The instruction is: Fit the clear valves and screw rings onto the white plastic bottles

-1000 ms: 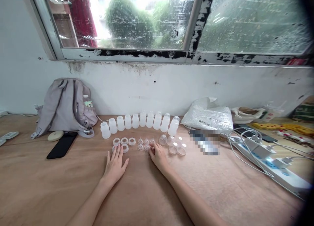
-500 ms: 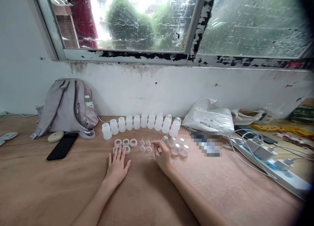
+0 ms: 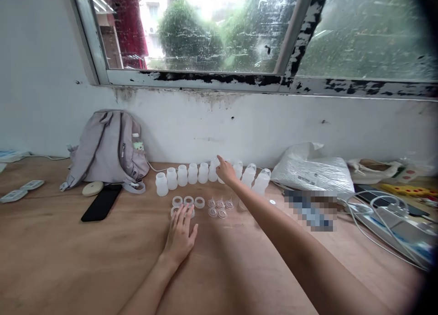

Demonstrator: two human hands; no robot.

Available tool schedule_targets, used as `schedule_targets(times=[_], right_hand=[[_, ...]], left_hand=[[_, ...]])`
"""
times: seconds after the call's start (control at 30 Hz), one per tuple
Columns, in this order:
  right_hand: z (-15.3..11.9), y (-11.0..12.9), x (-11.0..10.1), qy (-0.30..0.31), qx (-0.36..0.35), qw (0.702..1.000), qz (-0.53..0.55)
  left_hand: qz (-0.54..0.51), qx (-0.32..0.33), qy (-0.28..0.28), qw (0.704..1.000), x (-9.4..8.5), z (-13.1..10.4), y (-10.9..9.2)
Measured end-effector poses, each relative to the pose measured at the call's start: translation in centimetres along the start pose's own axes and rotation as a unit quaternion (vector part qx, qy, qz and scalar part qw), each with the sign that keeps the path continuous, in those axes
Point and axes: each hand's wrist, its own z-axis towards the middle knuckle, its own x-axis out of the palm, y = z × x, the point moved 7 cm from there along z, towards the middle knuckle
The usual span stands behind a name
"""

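Note:
My left hand [image 3: 180, 235] lies flat with its fingers apart, the fingertips over the front pair of white screw rings [image 3: 199, 202]. Close to its right are several clear bottle nipples [image 3: 229, 204] on the table. My right hand [image 3: 226, 170] reaches into the row of frosted baby bottles [image 3: 182, 176], its fingers bent and the index fingertip at the top of a middle bottle [image 3: 212, 171]. Whether it grips that bottle is hidden. Bottles toward the right end wear clear domed caps [image 3: 251, 167]; those on the left are uncapped. My right forearm covers most of the loose clear caps.
A grey backpack [image 3: 109, 146] stands at back left, with a black phone [image 3: 101, 203] and a round cream case [image 3: 92, 188] before it. On the right are a silvery plastic parcel [image 3: 311, 171], a power strip [image 3: 393, 228] and loose white cables.
My right hand has moved up and away from the nipples to the bottle row. The left hand stays on the rings. The view has shifted slightly, so things appear farther right.

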Motion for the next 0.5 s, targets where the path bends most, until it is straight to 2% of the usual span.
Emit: schedule_targets(times=[0.2, 0.33, 0.4, 0.5], right_hand=[[-1.7, 0.4, -0.7, -0.081, -0.035, 0.996, -0.004], [-2.5, 0.8, -1.2, -0.086, -0.037, 0.995, 0.042], [-3.2, 0.8, -2.4, -0.105, -0.043, 0.991, 0.069], [-5.6, 0.3, -5.6, -0.157, -0.055, 0.977, 0.13]], left_hand=[[-0.067, 0.036, -0.013, 0.997, -1.0, 0.0, -1.3], [-0.078, 0.04, -0.019, 0.996, -1.5, -0.2, -1.5], [-0.083, 0.038, -0.032, 0.995, -1.8, -0.2, -1.5], [-0.092, 0.026, -0.051, 0.994, -2.2, -0.2, -1.6]])
